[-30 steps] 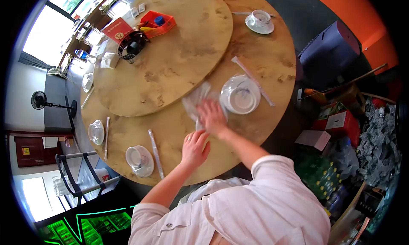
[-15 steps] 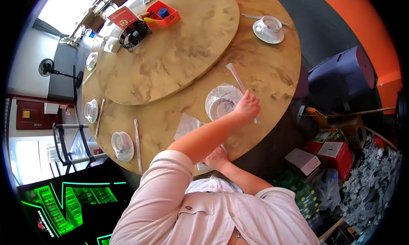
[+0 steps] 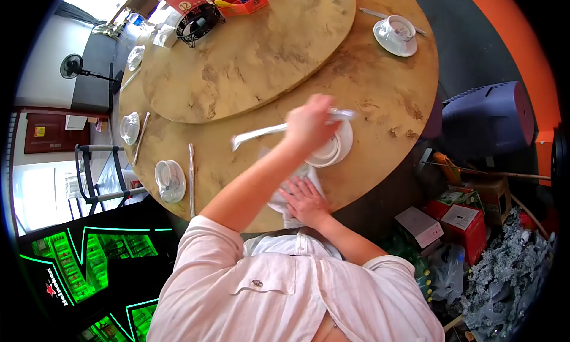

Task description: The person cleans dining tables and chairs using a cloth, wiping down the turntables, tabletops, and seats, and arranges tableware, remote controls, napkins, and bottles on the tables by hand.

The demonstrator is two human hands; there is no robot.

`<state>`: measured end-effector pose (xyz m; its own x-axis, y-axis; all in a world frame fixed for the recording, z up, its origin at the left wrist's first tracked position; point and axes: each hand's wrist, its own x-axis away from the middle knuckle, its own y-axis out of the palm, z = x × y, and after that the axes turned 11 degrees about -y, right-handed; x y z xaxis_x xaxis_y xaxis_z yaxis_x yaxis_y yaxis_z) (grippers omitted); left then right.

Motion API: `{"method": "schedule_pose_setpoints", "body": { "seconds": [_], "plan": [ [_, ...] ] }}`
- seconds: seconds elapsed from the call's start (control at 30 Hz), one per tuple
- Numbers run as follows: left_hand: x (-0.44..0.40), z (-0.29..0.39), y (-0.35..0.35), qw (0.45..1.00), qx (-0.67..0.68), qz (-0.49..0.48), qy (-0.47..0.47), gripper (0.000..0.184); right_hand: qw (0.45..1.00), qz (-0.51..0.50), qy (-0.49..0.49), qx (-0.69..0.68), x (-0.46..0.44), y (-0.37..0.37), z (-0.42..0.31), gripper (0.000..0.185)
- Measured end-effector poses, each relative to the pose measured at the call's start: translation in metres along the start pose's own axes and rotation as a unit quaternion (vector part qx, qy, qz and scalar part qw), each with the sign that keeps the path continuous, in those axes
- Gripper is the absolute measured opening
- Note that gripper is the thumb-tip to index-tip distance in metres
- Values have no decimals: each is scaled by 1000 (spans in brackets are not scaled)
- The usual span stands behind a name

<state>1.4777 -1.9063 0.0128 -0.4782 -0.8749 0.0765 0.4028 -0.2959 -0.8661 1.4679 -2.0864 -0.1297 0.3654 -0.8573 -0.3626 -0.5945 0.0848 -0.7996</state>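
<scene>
My left hand (image 3: 311, 125) is closed around a long, thin wrapped pair of chopsticks (image 3: 259, 134), slightly blurred, that lies crosswise above the table. Below and partly behind that hand is a white plate with a bowl (image 3: 339, 150); the hand covers its left part. Close to the table's near edge, my right hand (image 3: 305, 200) rests flat with fingers spread on a crumpled white cloth (image 3: 276, 203).
The round table (image 3: 380, 122) bears a raised turntable (image 3: 255, 68) with a red box (image 3: 246, 3) and black wire holder (image 3: 199, 26). Another wrapped dish set (image 3: 170, 181) and wrapped chopsticks (image 3: 192, 178) lie left. A purple chair (image 3: 490, 119) and boxes (image 3: 460, 223) stand right.
My left hand has moved left and up with the chopsticks, which have swung from steep to nearly level. My right hand has come into fuller view on the cloth. The camera view has shifted.
</scene>
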Motion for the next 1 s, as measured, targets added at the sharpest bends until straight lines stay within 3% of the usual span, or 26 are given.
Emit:
{"method": "schedule_pose_setpoints", "body": {
  "seconds": [0.1,0.13,0.2,0.3,0.33,0.4,0.43,0.53,0.7,0.73,0.77,0.83,1.0],
  "plan": [
    [-12,-82,23,979,-92,-110,-145,64,998,-54,12,2,36,-46,33,44],
    [-15,-91,28,981,-89,-105,-139,64,999,-40,19,27,53,-59,54,46],
    [-14,-104,37,952,74,-207,-214,79,991,-37,73,107,80,-87,97,51],
    [-19,-112,51,944,164,-205,-200,89,946,4,185,266,92,-117,163,54],
    [-22,-112,50,937,171,-224,-208,90,947,4,176,268,84,-119,175,54],
    [-21,-111,55,938,194,-202,-203,91,913,57,271,299,66,-115,191,51],
    [-18,-112,56,939,211,-188,-197,91,919,55,257,293,59,-108,193,51],
    [-5,-101,50,935,203,-171,-233,88,880,80,307,353,45,-82,192,48],
    [19,-103,81,890,375,-202,-162,83,880,71,292,367,40,-77,185,47],
    [28,-90,58,855,396,-246,-227,61,879,72,291,370,41,-77,185,47],
    [31,-94,61,853,401,-245,-228,61,879,75,290,371,40,-75,185,46],
    [36,-101,68,795,448,-316,-261,39,875,72,297,375,37,-68,184,46],
    [59,-124,71,764,512,-282,-273,32,860,91,331,379,20,-52,170,45]
  ]
}}
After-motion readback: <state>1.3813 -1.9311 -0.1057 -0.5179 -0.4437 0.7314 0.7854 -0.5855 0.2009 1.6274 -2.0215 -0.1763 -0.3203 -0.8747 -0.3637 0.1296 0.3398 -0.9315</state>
